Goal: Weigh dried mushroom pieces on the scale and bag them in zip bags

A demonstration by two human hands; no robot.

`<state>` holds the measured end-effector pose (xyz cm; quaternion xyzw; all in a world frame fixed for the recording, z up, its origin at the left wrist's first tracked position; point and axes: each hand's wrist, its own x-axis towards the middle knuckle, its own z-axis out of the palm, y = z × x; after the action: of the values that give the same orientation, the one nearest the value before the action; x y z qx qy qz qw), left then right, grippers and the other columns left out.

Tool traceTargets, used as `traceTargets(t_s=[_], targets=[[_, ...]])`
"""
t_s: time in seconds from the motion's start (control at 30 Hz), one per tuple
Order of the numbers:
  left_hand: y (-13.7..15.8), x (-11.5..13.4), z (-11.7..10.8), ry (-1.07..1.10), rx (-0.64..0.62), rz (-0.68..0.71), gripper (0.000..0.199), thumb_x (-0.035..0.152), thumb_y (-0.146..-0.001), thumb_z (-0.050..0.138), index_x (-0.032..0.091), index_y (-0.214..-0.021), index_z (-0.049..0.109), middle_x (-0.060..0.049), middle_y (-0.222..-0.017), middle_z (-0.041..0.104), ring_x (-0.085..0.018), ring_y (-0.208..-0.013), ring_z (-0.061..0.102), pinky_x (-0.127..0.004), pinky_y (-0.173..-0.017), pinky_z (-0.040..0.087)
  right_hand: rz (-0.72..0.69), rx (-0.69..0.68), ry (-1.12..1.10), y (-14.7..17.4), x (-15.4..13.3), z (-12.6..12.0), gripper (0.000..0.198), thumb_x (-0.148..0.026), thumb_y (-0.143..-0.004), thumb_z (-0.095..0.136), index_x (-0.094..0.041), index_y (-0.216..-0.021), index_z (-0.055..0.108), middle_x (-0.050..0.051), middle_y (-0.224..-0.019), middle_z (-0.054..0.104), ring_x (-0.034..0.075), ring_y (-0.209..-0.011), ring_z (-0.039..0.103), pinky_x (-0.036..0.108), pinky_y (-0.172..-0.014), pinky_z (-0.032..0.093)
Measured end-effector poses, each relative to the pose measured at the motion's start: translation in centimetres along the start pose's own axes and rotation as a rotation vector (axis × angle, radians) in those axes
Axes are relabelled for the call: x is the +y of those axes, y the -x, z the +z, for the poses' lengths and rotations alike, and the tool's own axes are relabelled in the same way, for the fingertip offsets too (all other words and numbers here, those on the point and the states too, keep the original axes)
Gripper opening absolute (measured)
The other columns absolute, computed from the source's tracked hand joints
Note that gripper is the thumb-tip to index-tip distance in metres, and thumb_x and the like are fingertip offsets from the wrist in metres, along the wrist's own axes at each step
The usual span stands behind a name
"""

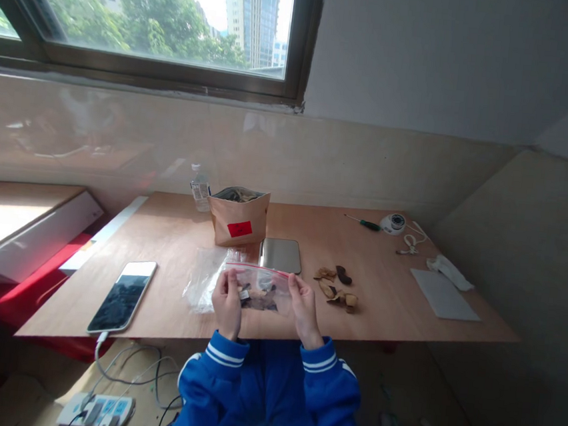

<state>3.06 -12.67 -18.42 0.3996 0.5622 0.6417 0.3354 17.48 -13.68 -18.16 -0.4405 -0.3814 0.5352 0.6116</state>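
Left hand (228,308) and right hand (305,312): fingers pinching top corners of clear, red-striped plastic zip bag (282,302), hanging between them. Dark and tan pieces (260,298) inside, hard to make out. Crumpled clear plastic (202,279) on light-brown wooden desk (384,263), partly hidden by left hand.

Daylit window (181,29) — pale wall (429,59) — brown table (324,237).

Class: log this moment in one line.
left hand: pinches zip bag, left end | right hand: pinches right end | inside: dark pieces | behind: paper pouch
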Motion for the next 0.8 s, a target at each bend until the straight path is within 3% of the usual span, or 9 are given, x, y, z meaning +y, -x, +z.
traceTargets(t_s=[0.07, 0.17, 0.3, 0.5, 0.8], targets=[[-0.2, -0.3, -0.2, -0.072, 0.047, 0.073, 0.036, 0.052, -0.086, 0.050, 0.019, -0.076, 0.062, 0.003, -0.057, 0.055, -0.011, -0.055, 0.051, -0.020, -0.056, 0.041, -0.015, -0.003, 0.047, -0.2, 0.0, -0.1, 0.045, -0.057, -0.084, 0.054, -0.017, -0.096, 0.070, 0.010, -0.092, 0.074, 0.025, -0.083, 0.071, 0.040, -0.078, 0.056], [-0.6, -1.0, -0.7, -0.116, -0.027, 0.120, 0.033, 0.050, -0.084, 0.053, 0.020, -0.075, 0.063, 0.003, -0.055, 0.054, -0.011, -0.052, 0.049, -0.021, -0.055, 0.040, -0.048, -0.004, 0.125, -0.2, -0.5, -0.2, 0.046, -0.059, -0.083, 0.053, -0.017, -0.091, 0.070, 0.009, -0.082, 0.075, 0.024, -0.071, 0.071, 0.036, -0.064, 0.057], [-0.8, -1.2, -1.2, -0.117, -0.102, 0.103, 0.033, 0.049, -0.085, 0.052, 0.019, -0.079, 0.065, 0.003, -0.055, 0.052, -0.010, -0.051, 0.048, -0.020, -0.053, 0.038, -0.071, 0.098, 0.144, 0.1, -0.2, 0.2, 0.046, -0.061, -0.084, 0.050, -0.018, -0.084, 0.067, 0.006, -0.068, 0.072, 0.021, -0.060, 0.068, 0.031, -0.055, 0.054], [-0.3, -0.9, -1.2, 0.042, 0.058, 0.005, 0.034, 0.050, -0.084, 0.054, 0.017, -0.081, 0.060, 0.003, -0.062, 0.055, -0.009, -0.056, 0.048, -0.020, -0.056, 0.040, -0.032, 0.047, 0.043, 0.4, 1.3, 0.5, 0.038, -0.054, -0.080, 0.062, -0.018, -0.092, 0.063, 0.004, -0.074, 0.072, 0.016, -0.060, 0.065, 0.027, -0.058, 0.053], [-0.9, -2.3, -1.3, 0.354, -0.018, -0.189, 0.034, 0.042, -0.067, 0.074, 0.016, -0.085, 0.061, -0.001, -0.080, 0.064, -0.011, -0.070, 0.059, -0.023, -0.065, 0.046, -0.172, 0.280, 0.123, 0.1, 2.2, -0.9, 0.029, -0.045, -0.076, 0.068, -0.017, -0.081, 0.064, 0.003, -0.078, 0.069, 0.013, -0.061, 0.062, 0.028, -0.064, 0.051]])
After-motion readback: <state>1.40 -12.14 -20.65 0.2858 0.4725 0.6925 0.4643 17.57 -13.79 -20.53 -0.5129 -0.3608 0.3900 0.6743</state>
